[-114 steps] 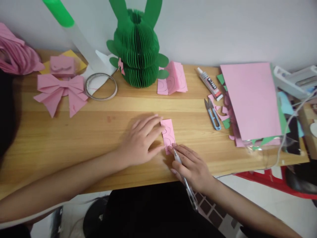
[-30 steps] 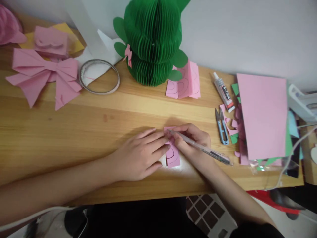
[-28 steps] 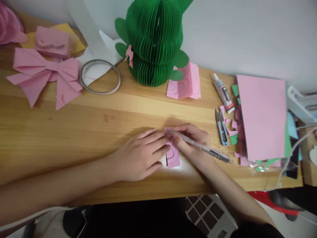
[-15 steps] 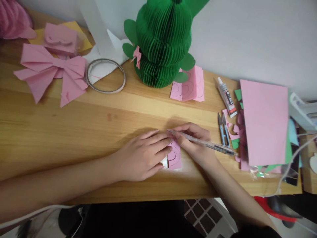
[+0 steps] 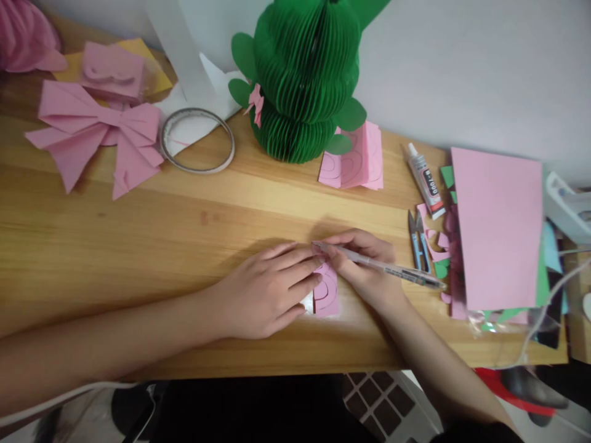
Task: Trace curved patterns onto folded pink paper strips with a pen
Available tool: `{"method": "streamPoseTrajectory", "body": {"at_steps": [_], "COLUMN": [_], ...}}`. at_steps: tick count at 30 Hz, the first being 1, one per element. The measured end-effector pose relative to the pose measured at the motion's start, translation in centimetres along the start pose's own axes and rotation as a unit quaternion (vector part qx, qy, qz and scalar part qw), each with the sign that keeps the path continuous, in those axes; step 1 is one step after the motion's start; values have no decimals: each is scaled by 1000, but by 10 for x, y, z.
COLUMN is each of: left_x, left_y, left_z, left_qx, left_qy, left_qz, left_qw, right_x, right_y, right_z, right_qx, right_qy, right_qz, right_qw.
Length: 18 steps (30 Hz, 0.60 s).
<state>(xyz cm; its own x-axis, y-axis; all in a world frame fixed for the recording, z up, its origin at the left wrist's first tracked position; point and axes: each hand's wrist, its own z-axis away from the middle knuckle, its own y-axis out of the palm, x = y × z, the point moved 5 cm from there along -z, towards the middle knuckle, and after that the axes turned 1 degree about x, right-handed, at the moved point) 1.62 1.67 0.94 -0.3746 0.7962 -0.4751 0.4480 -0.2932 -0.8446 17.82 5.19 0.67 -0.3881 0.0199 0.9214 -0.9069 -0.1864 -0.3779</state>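
Note:
My left hand lies flat on the table with its fingers outstretched, the fingertips resting on a small pink paper piece. Curved dark lines are drawn on that paper, and part of it is hidden under my fingers. In my right hand is a slim clear pen, slanting down to the right. Its tip is at the paper's upper edge, close to my left fingertips. Behind my hands, a folded pink paper with similar drawn curves stands beside a green honeycomb paper figure.
At right lie a glue tube, blue-handled thread snips, paper scraps and a stack topped by a pink sheet. A tape roll and a large pink paper bow are at left. A white cable crosses the right edge.
Both hands and the pen keep nearly the same place on the pink paper. The view has shifted very slightly, so the things at right appear a little further right.

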Motion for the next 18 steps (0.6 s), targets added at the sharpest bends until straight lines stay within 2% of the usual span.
{"method": "streamPoseTrajectory", "body": {"at_steps": [9, 18], "left_x": [0, 0], "left_y": [-1, -1], "left_z": [0, 1], "left_qx": [-7, -9], "left_qy": [2, 6], "left_qz": [-6, 6], "left_qw": [1000, 1000], "right_x": [1, 5], "right_y": [0, -3], "right_z": [-1, 1], "right_qx": [-6, -26], "right_qy": [-3, 29], "right_qz": [5, 27], "right_qw": [1000, 999]}}
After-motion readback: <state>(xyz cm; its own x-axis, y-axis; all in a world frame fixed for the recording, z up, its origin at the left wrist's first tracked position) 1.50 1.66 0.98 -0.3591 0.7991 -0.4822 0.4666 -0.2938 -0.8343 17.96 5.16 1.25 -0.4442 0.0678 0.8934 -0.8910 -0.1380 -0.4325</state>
